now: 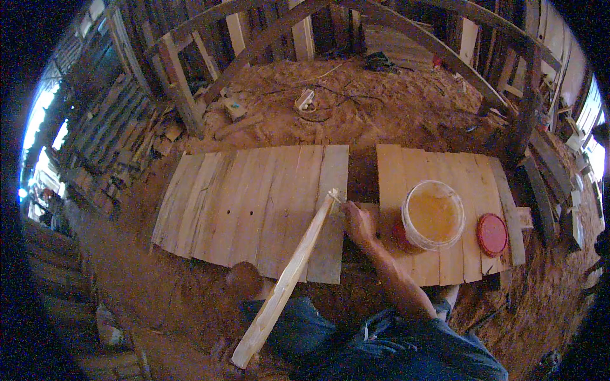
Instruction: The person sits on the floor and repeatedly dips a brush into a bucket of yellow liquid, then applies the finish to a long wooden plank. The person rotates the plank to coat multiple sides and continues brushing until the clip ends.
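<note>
A long pale wooden strip (286, 279) slants from low in the view up to the right edge of the left board panel (254, 209). Its far end is ragged and splintered. My left hand (222, 350), dim and partly hidden, is closed around the strip's near end. Beside the strip's far tip, over the gap between the panels, my right hand (359, 223) is closed, its fingertips by the panel's edge. Whatever it pinches is too small to make out. Right of it, an open clear-rimmed bucket (434, 216) of amber liquid stands on the right board panel (391, 171).
A red round lid (492, 235) lies beside the bucket. Timber frame beams (406, 32) cross the far side. Scrap wood (143, 136) is piled at the left, and planks (546, 171) lean at the right. A cable (356, 95) trails over the earth floor (267, 95).
</note>
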